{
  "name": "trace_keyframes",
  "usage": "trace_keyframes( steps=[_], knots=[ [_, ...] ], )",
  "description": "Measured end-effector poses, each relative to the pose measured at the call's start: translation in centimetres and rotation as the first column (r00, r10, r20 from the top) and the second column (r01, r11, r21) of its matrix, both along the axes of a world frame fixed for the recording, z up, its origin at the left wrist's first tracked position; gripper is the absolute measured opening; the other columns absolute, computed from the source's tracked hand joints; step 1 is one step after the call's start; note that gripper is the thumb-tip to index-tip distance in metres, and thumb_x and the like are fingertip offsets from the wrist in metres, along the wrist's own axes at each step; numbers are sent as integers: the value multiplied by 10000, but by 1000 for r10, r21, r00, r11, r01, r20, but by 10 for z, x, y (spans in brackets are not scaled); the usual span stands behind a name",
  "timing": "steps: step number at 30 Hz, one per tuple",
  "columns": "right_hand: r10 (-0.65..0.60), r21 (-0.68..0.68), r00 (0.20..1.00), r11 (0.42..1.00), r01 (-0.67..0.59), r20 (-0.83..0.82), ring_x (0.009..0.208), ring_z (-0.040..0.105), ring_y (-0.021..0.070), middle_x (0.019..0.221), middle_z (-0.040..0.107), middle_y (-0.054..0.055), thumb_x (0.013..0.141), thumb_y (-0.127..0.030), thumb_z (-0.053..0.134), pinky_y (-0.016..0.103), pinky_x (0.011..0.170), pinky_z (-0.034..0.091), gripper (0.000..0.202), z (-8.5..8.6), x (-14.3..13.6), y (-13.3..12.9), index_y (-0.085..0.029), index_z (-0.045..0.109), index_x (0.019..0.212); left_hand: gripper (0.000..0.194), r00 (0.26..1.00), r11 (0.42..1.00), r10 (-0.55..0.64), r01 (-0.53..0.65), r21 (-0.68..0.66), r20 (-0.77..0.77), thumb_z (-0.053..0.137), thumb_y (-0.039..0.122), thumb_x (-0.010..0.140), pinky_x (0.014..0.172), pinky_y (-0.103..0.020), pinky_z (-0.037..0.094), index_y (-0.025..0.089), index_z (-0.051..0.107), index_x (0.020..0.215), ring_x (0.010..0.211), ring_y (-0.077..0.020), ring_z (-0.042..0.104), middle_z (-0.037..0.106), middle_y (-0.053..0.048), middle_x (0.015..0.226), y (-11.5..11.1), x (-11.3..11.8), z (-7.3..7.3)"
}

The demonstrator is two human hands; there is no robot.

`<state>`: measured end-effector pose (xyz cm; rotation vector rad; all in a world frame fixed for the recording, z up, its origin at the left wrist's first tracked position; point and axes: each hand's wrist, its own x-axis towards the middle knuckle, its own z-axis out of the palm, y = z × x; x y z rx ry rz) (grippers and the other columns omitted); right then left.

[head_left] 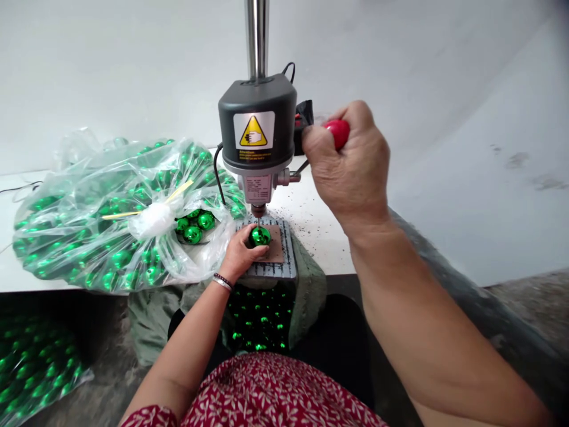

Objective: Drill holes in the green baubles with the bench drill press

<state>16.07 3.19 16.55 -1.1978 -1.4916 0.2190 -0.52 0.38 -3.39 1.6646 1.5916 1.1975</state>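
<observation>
My left hand [242,252] grips a shiny green ball [260,236] between thumb and fingers, on a brown square pad [276,249] atop the drill press base [288,237]. Straight above the ball hangs the drill press head [258,124], its thin bit [259,221] pointing down at the ball's top. Whether the bit has entered the ball I cannot tell. Raised to the right of the head, my right hand [351,166] is wrapped round the red knob [338,133] of the press lever.
A clear plastic bag [155,219] of green balls lies left of the press, torn open near its knot. Below the base, more green balls [262,320] sit between green cloth [309,284]. Another bag of balls [40,362] is at lower left. Dark shavings litter the white table [324,237].
</observation>
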Motion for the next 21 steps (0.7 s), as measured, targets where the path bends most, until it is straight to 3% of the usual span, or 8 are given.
trace_keyframes(
  steps=[7,21],
  knots=[
    [-50,150,998,988,46,24,567,338,63,609,416,-53,801,-312,525,240,631,390,181,-22,2,-13,-211,398,722,533,1000,999,17,-16,32,-1,771,220,673,1035,-404,441,179,635,1187,1128,-242,598,675,-71,1189,-1,1,-2],
    [-120,245,988,965,94,94,567,443,83,635,475,-28,811,-352,493,252,606,438,148,-57,4,-26,-225,441,756,491,999,996,4,1,88,-54,775,222,674,999,-395,460,194,642,1147,1083,-242,613,689,-52,1121,-1,0,-2]
  ],
)
